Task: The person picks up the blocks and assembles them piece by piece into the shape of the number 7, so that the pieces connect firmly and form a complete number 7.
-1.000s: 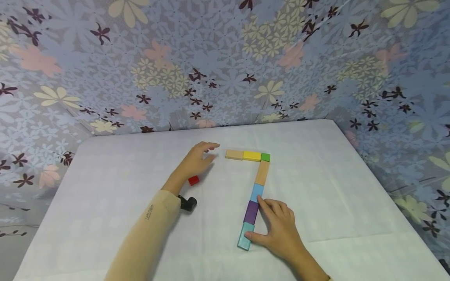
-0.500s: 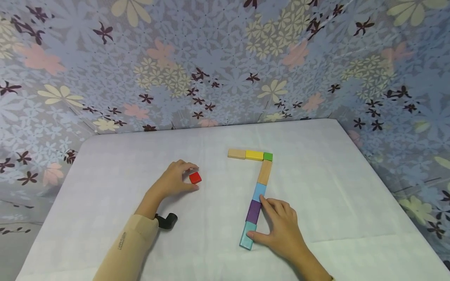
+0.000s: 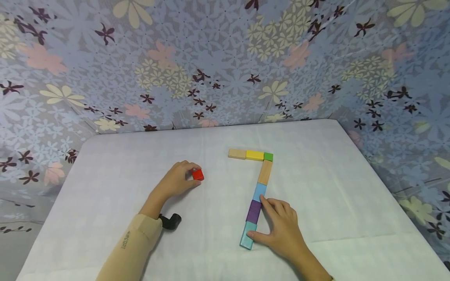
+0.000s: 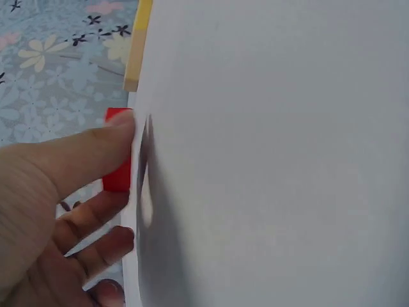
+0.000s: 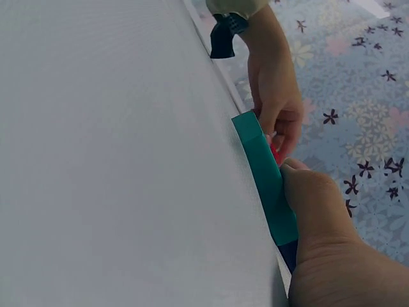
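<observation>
In the head view, my left hand [image 3: 178, 178] pinches a small red block [image 3: 198, 175] between thumb and fingers, left of a row of blocks. The left wrist view shows the thumb over the red block [image 4: 117, 174]. My right hand [image 3: 281, 228] rests along the lower row, thumb on the teal block [image 3: 247, 240] and index fingertip where the light blue block [image 3: 259, 190] meets the purple block [image 3: 254, 212]. Above these lie a long wooden block [image 3: 265, 171] and a green block [image 3: 268, 156]. A yellow block [image 3: 254, 155] and a shorter wooden block [image 3: 237, 153] extend leftward.
A white cloth [image 3: 337, 187] covers the table, with a crease at right. Floral fabric [image 3: 225, 66] rises behind the far edge and along the sides. A black wrist-worn device [image 3: 172, 221] sticks out beside the left cuff.
My left hand has come back toward me and leftward, closed its fingers around the red block, and shifted it slightly right and away. The right hand stays on the row.
</observation>
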